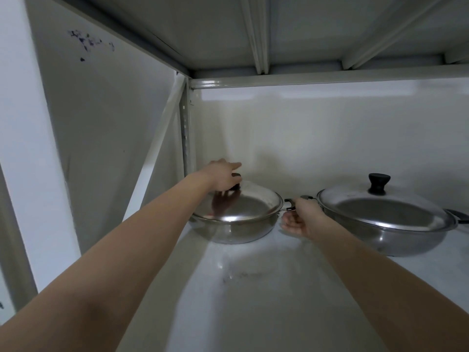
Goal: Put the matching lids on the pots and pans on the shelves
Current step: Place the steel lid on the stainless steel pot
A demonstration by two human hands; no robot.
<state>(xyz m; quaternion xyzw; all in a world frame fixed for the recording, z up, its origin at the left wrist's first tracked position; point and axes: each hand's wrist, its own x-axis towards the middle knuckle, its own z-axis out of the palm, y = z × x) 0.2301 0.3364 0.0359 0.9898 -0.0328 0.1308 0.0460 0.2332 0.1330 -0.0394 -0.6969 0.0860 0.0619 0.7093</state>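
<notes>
White metal shelf [253, 288] in a dim corner, another shelf deck overhead. Two steel pans on it, two lids, each with a black knob. Left hand [223, 177] is on the left lid's knob [236, 184], fingers pinching it — lid [243, 205] looks seated on the left pan [236, 228], likely a final centring. Right hand [302, 221] is at that pan's side handle [290, 203], fingers curled loosely near it, probably bracing the pan — actual contact unclear. Right pan [388, 238] just beside, already lidded [380, 209].
</notes>
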